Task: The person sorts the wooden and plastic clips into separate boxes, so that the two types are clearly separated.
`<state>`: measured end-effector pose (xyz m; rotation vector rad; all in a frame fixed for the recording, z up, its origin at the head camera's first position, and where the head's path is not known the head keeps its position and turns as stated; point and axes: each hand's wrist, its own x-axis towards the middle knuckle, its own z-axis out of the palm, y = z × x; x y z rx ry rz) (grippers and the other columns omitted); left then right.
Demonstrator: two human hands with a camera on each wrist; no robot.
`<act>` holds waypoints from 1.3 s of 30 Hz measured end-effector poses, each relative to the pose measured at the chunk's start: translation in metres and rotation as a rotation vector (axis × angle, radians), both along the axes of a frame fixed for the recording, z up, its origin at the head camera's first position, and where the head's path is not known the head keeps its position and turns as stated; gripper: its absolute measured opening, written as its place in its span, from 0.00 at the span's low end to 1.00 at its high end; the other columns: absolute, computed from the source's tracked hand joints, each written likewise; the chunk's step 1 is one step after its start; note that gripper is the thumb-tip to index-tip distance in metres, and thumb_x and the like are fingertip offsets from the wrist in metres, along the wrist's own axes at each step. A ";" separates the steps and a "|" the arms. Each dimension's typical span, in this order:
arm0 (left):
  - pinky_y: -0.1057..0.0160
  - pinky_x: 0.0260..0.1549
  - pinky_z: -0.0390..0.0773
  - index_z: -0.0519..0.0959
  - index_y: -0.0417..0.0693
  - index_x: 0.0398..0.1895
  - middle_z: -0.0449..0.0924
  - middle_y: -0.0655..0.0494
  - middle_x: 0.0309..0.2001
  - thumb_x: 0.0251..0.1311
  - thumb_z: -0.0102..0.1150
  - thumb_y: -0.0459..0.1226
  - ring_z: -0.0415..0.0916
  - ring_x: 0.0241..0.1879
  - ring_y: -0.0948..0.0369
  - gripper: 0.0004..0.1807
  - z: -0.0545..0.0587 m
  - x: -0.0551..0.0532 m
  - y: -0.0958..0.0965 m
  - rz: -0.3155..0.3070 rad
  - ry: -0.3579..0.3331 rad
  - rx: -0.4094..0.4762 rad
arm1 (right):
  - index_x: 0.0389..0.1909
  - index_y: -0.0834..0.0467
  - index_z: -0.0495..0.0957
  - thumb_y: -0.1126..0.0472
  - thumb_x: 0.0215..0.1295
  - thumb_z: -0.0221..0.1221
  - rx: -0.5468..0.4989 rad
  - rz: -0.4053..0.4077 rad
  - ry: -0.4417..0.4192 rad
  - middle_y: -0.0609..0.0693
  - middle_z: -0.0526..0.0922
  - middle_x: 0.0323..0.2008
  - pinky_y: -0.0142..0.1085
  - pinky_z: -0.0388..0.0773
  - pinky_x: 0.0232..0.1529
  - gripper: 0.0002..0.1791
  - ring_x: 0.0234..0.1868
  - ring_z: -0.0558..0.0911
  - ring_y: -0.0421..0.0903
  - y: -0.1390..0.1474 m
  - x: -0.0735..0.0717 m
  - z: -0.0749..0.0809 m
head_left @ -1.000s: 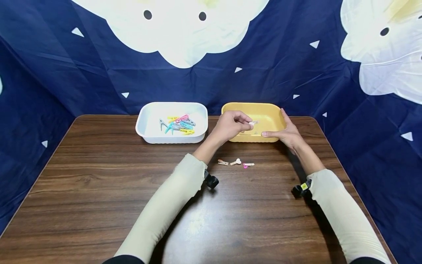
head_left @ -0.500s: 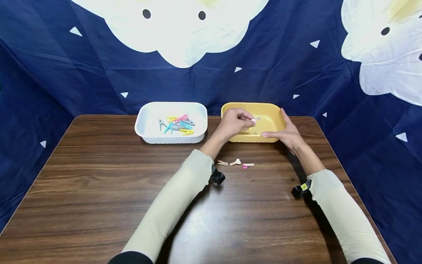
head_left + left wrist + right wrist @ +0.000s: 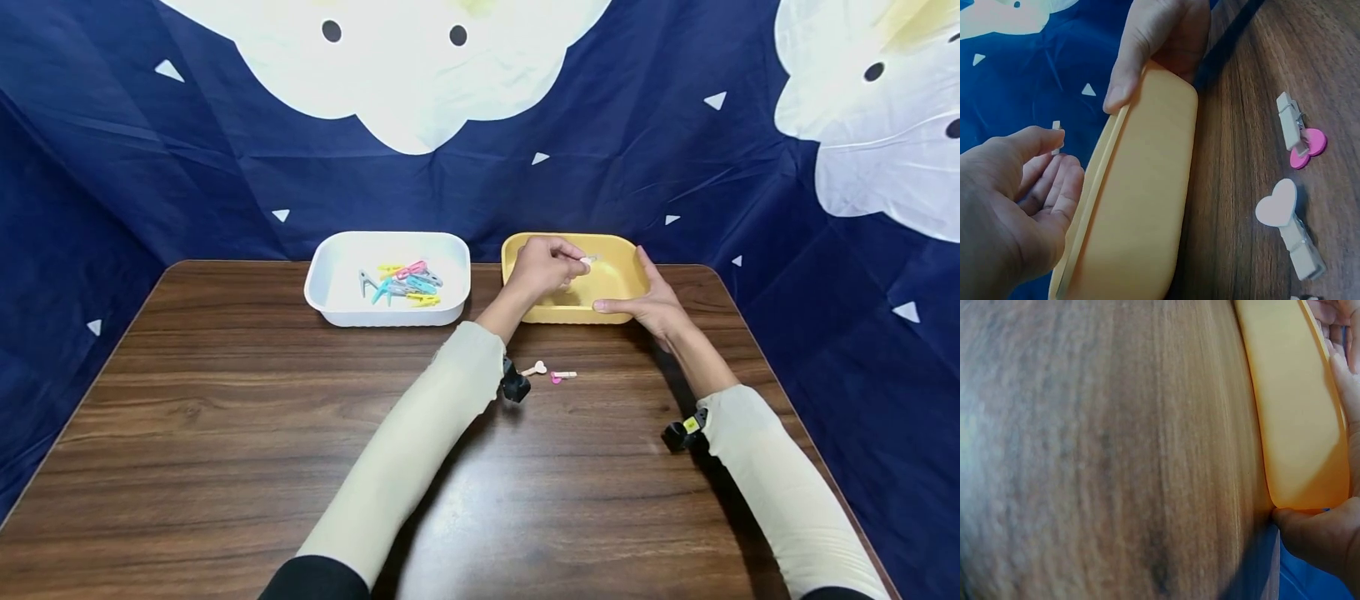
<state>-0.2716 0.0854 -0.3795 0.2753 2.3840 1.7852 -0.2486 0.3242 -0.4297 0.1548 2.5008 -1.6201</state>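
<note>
Over the yellow basin [image 3: 570,315], my left hand [image 3: 546,265] pinches a small pale clothespin [image 3: 1056,137] between thumb and fingertips; the fingers hide part of it. My right hand [image 3: 658,307] grips the basin's right end, its thumb over the front rim and its fingers along the side. On the table in front of the basin lie a clothespin with a white heart [image 3: 1277,203] and a wooden clothespin with a pink heart [image 3: 1291,128]. A third one is mostly hidden by the left wrist camera; only a bit shows at the left wrist view's bottom edge.
A white basin [image 3: 386,318] with several colourful plastic clothespins [image 3: 408,283] stands left of the yellow one. Both basins sit near the back edge of the brown wooden table [image 3: 187,400]. A dark blue cloth [image 3: 465,192] hangs close behind.
My left hand has moved right and slightly up over the yellow basin with the clothespin in its fingers. Its forearm now covers the leftmost clothespin on the table. The right hand stays put.
</note>
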 end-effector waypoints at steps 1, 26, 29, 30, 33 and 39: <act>0.71 0.32 0.82 0.92 0.45 0.44 0.89 0.57 0.34 0.67 0.81 0.36 0.87 0.34 0.61 0.07 0.000 -0.001 0.001 0.010 -0.004 -0.006 | 0.94 0.38 0.25 0.57 0.62 0.84 -0.001 0.000 0.001 0.49 0.35 0.95 0.48 0.49 0.94 0.82 0.94 0.50 0.54 -0.001 0.000 0.000; 0.65 0.35 0.89 0.93 0.60 0.36 0.93 0.62 0.34 0.58 0.88 0.46 0.92 0.33 0.63 0.09 -0.045 -0.066 0.008 0.015 -0.081 -0.090 | 0.94 0.37 0.26 0.57 0.60 0.86 -0.010 0.001 0.001 0.48 0.35 0.95 0.47 0.49 0.94 0.83 0.94 0.49 0.52 -0.006 0.000 0.000; 0.65 0.35 0.88 0.94 0.61 0.36 0.93 0.63 0.33 0.58 0.87 0.46 0.91 0.33 0.63 0.08 -0.045 -0.063 0.010 -0.018 -0.050 -0.090 | 0.94 0.37 0.26 0.57 0.60 0.85 -0.009 0.000 -0.003 0.48 0.36 0.95 0.48 0.50 0.94 0.83 0.94 0.50 0.52 -0.004 0.000 -0.001; 0.65 0.35 0.88 0.94 0.61 0.36 0.93 0.63 0.33 0.59 0.87 0.45 0.91 0.33 0.63 0.08 -0.043 -0.060 0.010 -0.028 -0.042 -0.088 | 0.94 0.37 0.26 0.56 0.60 0.85 -0.008 -0.002 -0.004 0.48 0.36 0.95 0.47 0.50 0.94 0.83 0.94 0.50 0.52 -0.003 0.000 -0.001; 0.65 0.34 0.87 0.94 0.59 0.38 0.93 0.62 0.34 0.61 0.85 0.42 0.90 0.34 0.62 0.06 -0.033 -0.044 0.012 -0.038 -0.027 -0.084 | 0.94 0.36 0.25 0.56 0.61 0.85 0.000 -0.003 -0.006 0.49 0.36 0.95 0.48 0.50 0.94 0.82 0.93 0.51 0.53 -0.002 0.000 0.000; 0.68 0.31 0.82 0.93 0.47 0.42 0.92 0.55 0.35 0.67 0.81 0.37 0.86 0.32 0.62 0.05 -0.004 0.002 0.004 -0.085 0.026 -0.049 | 0.93 0.37 0.24 0.55 0.63 0.84 0.023 0.008 -0.016 0.49 0.33 0.95 0.49 0.49 0.94 0.81 0.94 0.48 0.55 -0.001 0.000 0.003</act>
